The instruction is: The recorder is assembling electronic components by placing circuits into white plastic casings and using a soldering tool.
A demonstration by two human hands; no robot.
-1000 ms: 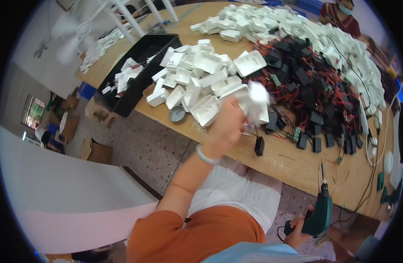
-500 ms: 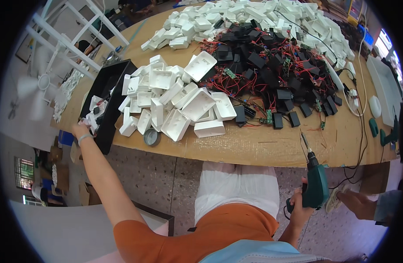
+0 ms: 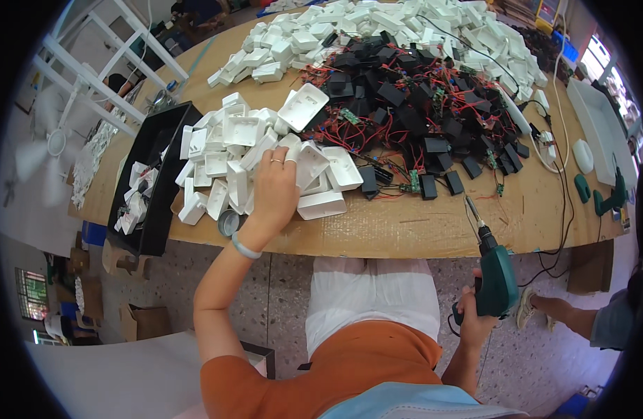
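Note:
My left hand (image 3: 274,192) reaches over the near pile of white plastic cases (image 3: 237,130), fingers stretched forward and touching them. Beside those fingers lies a large open case (image 3: 311,165); no case is visibly lifted. In my right hand (image 3: 473,318) is a dark green electric drill (image 3: 498,283), gripped by its handle. Its long bit points up and away, over the table's front edge. Left of the pile stands a long black tray (image 3: 152,220) with white pieces and dark parts inside. A round grey metal tin (image 3: 228,223) sits at the pile's near edge.
Black boxes with red wires and green circuit boards (image 3: 412,105) heap up mid-table. More white cases (image 3: 377,28) lie behind. At right are a white bin (image 3: 601,136), cables and another green tool (image 3: 611,197). Another person's leg (image 3: 569,318) shows at the right.
My left hand has left the black tray and moved right onto the pile of white cases. The drill stays in my right hand. The whole view has shifted slightly.

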